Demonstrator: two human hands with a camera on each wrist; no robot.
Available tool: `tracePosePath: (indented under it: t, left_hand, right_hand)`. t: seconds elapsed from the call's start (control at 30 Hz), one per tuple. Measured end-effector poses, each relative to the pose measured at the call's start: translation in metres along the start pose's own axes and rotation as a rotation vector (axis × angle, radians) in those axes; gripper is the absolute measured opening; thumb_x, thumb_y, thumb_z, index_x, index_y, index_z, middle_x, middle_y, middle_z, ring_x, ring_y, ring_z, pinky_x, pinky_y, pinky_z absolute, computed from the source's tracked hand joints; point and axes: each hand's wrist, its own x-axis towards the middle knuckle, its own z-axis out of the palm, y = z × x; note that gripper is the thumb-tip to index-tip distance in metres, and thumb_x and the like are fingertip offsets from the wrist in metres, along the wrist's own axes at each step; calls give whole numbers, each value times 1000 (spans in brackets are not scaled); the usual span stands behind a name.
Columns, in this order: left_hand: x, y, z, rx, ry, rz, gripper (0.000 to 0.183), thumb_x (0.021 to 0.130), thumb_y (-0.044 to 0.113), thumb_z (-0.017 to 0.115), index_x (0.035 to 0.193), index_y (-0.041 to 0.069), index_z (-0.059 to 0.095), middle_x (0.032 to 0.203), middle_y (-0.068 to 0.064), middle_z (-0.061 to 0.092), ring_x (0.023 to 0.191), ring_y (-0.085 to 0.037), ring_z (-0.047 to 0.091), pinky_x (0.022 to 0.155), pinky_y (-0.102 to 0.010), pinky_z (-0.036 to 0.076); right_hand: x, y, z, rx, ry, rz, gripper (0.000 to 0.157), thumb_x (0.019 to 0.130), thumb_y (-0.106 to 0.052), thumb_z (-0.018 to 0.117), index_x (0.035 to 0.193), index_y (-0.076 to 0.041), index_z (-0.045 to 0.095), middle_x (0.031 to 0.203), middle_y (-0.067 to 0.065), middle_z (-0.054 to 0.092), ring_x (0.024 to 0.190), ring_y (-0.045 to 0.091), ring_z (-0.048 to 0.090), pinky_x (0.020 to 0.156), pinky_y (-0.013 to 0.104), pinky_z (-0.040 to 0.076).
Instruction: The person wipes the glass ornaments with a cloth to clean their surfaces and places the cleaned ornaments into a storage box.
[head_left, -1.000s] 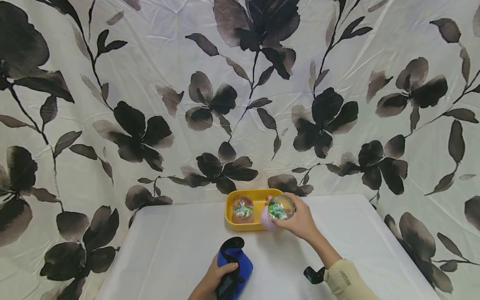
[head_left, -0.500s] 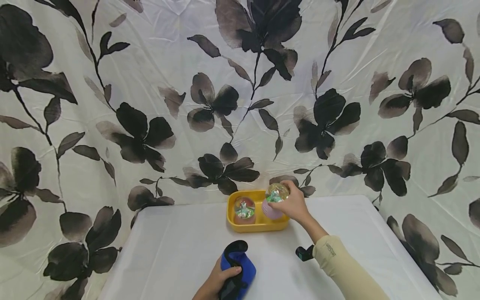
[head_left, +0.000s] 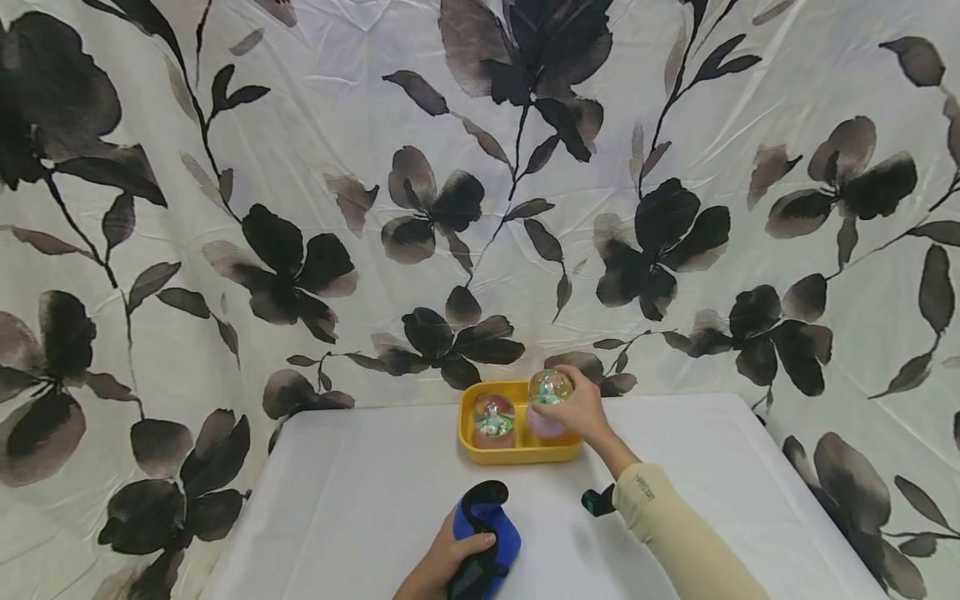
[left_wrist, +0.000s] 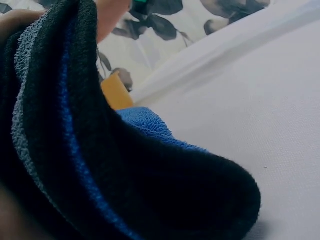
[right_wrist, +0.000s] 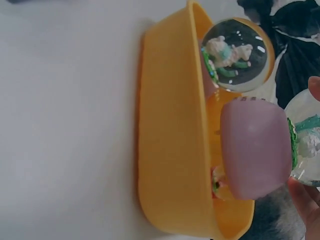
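Observation:
My right hand (head_left: 587,408) grips a snow globe (head_left: 550,387) by its clear dome, fingers and thumb around the glass. Its pink base (right_wrist: 256,148) points down into the right half of a yellow tray (head_left: 517,457). A second snow globe (head_left: 493,417), with a pinkish base and a small figure inside, stands in the tray's left half. In front of the tray, my left hand (head_left: 453,554) holds a folded blue and black cloth (head_left: 506,542), thumb across the fold. The cloth's thick dark edges (left_wrist: 200,185) fill much of the left wrist view.
The tray stands at the back of a white-covered table (head_left: 360,500), close to a hanging floral cloth (head_left: 322,167). A small reddish item (right_wrist: 217,182) shows inside the tray. A black device (head_left: 597,502) shows beside the right sleeve (head_left: 667,508).
The right hand has moved the snow globe back and left, from the tray's front edge to over its right half, and the globe is more upright. The left hand keeps the cloth.

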Motion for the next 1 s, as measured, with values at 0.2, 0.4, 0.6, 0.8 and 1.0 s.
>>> tracePosePath:
  t: [0.2,0.4,0.6,0.8,1.0]
  left_hand:
    - [2,2,0,-9,-2,19,66,85,18,65,141,0,36,120,-15,57,106,-24,54,89,-35,42]
    - [2,2,2,6,7,10,67,84,18,66,142,-1,36,120,-14,58,105,-22,54,89,-34,42]
    - [8,4,2,33,11,24,67,84,20,67,141,1,38,119,-12,58,105,-22,54,90,-34,41]
    - [10,4,1,30,10,45,67,84,18,66,142,1,37,119,-13,58,105,-21,54,90,-34,41]
    - [1,1,0,48,2,60,64,85,18,66,138,-3,39,115,-14,59,102,-22,55,88,-34,44]
  right_hand:
    - [-2,8,11,18,4,1,82,61,-21,93,131,-5,55,117,15,62,99,32,62,80,47,53]
    - [-5,18,20,19,-4,-4,82,61,-22,93,131,-5,55,117,13,62,100,30,61,82,46,52]
    - [-6,25,22,44,21,3,81,59,-22,94,130,-8,58,120,13,62,103,31,59,87,49,49]
    - [-7,33,27,48,43,30,78,58,-23,95,128,-11,61,119,13,63,105,31,59,91,49,47]
    - [-13,40,35,41,22,61,79,58,-25,94,128,-10,61,119,15,62,108,33,57,92,51,46]
